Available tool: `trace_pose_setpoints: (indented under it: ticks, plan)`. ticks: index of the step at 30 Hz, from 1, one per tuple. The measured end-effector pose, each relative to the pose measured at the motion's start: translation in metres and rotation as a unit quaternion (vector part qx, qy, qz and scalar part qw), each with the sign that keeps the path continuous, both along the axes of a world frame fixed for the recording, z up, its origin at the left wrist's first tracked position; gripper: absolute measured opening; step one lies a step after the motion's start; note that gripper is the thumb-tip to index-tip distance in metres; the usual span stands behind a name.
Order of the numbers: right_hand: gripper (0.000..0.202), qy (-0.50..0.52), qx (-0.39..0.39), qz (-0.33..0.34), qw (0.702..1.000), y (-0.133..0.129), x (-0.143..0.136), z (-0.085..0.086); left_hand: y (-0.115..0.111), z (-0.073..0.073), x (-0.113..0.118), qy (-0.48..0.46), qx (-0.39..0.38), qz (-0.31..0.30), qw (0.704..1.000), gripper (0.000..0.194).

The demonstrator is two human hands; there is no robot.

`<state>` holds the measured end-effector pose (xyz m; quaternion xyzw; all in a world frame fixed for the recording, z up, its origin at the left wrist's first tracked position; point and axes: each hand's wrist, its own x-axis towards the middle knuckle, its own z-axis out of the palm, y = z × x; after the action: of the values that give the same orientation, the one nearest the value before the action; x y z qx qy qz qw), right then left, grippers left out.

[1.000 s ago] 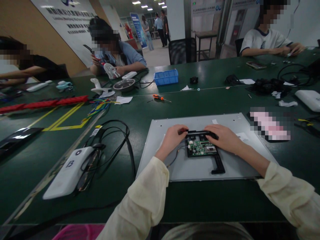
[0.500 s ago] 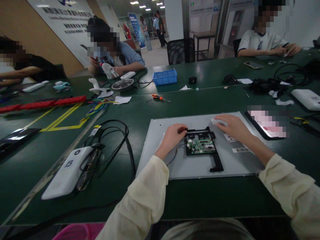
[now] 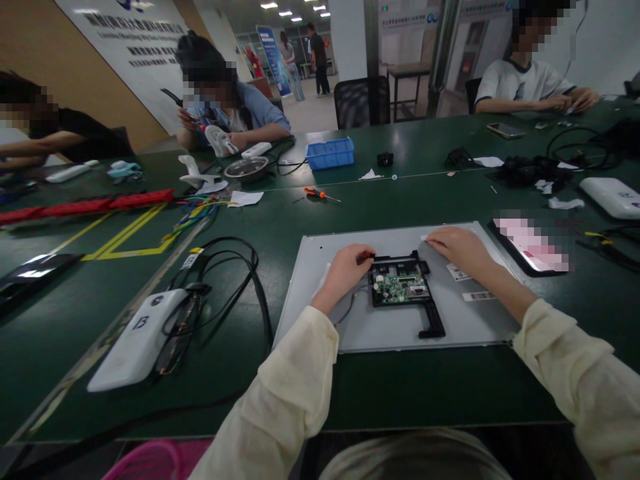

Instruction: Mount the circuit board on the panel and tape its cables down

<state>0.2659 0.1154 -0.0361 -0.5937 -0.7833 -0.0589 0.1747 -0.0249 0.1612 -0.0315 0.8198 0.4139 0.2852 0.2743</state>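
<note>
A grey metal panel (image 3: 370, 337) lies flat on the green table, bearing a black plastic frame (image 3: 433, 321) with a green circuit board (image 3: 400, 289) inside it. My left hand (image 3: 346, 273) is closed at the frame's upper left corner, fingertips pinched together; whether they grip the frame or some small dark piece is too small to tell. Over the panel's upper right part, my right hand (image 3: 460, 252) has its fingers pressed together near the panel's far edge, with a bit of something pale at the fingertips. A thin cable (image 3: 350, 308) lies beside the board.
Right of the panel lies a lit phone (image 3: 530, 247). Beyond it are an orange screwdriver (image 3: 316, 193) and a blue basket (image 3: 330, 155). On the left are a white power bank (image 3: 135, 343) and looped black cables (image 3: 255, 267). Several people sit around the table (image 3: 425, 393).
My right hand's fingers have come closer together, and the pale piece at them shows less. My left hand stays at the frame's corner. The view has shifted slightly.
</note>
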Motion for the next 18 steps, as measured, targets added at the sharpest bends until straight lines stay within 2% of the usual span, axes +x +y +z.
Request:
trace_pose_setpoints:
  ticks: [5,9,13,18]
  plan:
    - [0.027,0.033,0.042,-0.001,0.999,-0.007,-0.019,0.011,0.000,-0.001,0.001,0.005,0.007,0.005,1.000,0.017]
    - [0.025,0.008,0.074,0.052,0.996,-0.015,-0.046,0.022,0.000,0.000,0.002,0.009,0.010,0.001,1.000,0.017]
    - [0.022,-0.042,0.036,0.103,0.993,-0.015,-0.063,0.021,-0.001,0.001,0.002,0.017,0.018,0.003,1.000,0.017]
    - [0.023,-0.032,-0.012,0.092,0.995,-0.012,-0.064,0.013,-0.003,0.002,0.003,0.017,0.015,0.004,1.000,0.016]
